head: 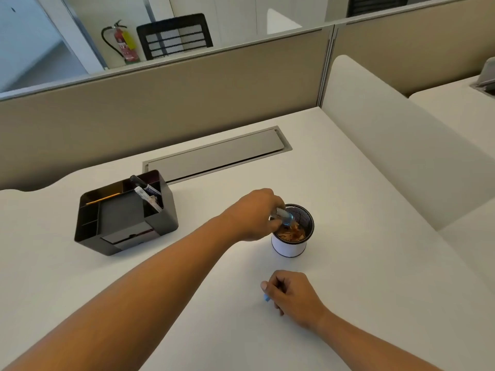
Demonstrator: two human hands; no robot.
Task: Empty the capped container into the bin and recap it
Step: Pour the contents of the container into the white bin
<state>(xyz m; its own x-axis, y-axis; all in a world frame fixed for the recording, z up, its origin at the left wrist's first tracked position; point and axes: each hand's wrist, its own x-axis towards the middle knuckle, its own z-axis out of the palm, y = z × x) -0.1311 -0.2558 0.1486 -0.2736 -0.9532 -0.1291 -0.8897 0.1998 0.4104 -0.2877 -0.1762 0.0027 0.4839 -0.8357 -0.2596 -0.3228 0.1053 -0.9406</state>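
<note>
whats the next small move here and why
Probably keep the left hand tipping the clear container over the mesh bin until it looks empty. Its mouth points down into the bin, shavings already lie inside, and the right hand holds the blue cap ready for recapping.

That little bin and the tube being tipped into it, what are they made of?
The bin looks like black metal mesh, fine holes showing inside its rim, with a smooth white band around the outside. The container in the left hand seems clear plastic with a bluish tint.
</note>
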